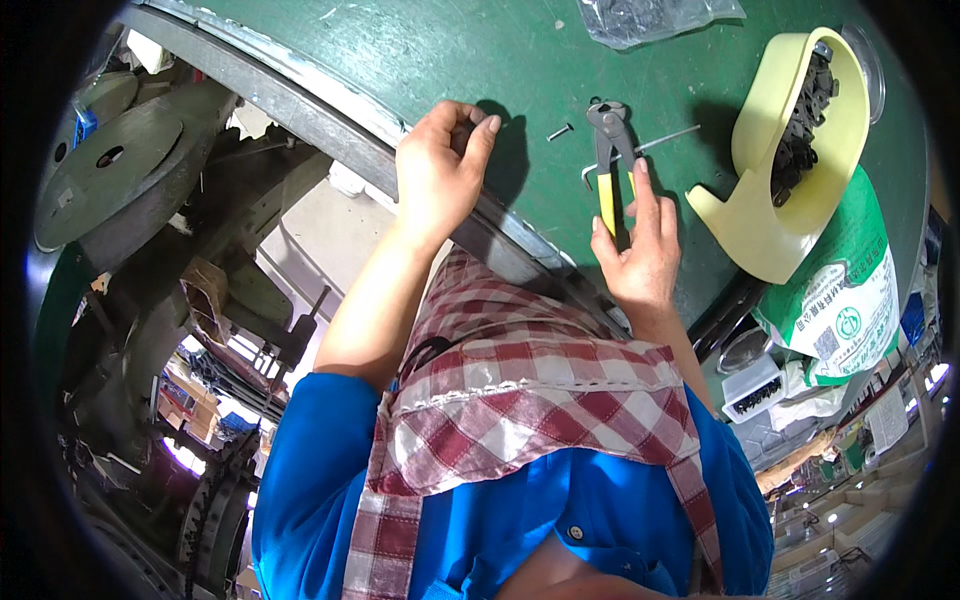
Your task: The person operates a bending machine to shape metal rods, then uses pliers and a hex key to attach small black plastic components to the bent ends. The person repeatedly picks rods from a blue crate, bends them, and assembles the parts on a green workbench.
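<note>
My left hand is over the near edge of the green tabletop, its fingers curled towards the thumb. A dark patch shows between them, and I cannot make out whether it is a small part or shadow. My right hand has its thumb and fingers around the yellow handles of end-cutting pincers. The pincers' jaws point away from me. A hex key lies across the table, passing beneath the pincers. Left of the jaws is a small metal rivet or pin with a dark head.
To the right, a yellow plastic scoop-shaped container holds black metal clips. Beside it are a green and white printed bag and a white box of small dark parts. A clear plastic bag lies farther back. Machinery with a large disc stands left.
</note>
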Demonstrator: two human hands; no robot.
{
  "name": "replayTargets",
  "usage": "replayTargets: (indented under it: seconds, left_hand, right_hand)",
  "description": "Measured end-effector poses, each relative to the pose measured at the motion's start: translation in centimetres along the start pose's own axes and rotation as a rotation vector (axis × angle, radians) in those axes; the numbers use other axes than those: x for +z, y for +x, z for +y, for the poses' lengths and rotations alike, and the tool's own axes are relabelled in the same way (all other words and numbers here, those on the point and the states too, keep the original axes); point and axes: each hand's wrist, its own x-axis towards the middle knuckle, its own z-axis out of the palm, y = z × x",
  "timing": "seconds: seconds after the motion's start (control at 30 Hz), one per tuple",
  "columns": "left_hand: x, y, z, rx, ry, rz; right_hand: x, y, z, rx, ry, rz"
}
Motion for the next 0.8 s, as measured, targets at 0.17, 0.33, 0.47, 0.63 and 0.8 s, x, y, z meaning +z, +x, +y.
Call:
replayTargets:
  seconds: [0.17, 0.33, 0.47, 0.63, 0.8]
  left_hand:
    - [1.5, 0.7, 0.8, 0.275, 0.050, 0.022]
    - [5.7, 2.0, 3.2, 0.469, 0.148, -0.021]
    - [7.2, 2.6, 3.7, 0.503, 0.228, -0.047]
    - [7.6, 2.7, 3.8, 0.395, 0.267, -0.096]
    - [6.8, 2.2, 3.7, 0.348, 0.311, -0.186]
  right_hand:
    - [-0.5, -1.7, 0.7, 0.065, 0.253, 0.254]
    - [-0.9, -2.6, 1.3, 0.035, 0.214, 0.179]
    - [-1.2, -3.0, 1.4, 0.067, 0.230, 0.157]
    - [-1.6, -3.3, 1.7, 0.165, 0.260, 0.119]
    - [-1.6, -3.1, 1.8, 0.195, 0.247, 0.082]
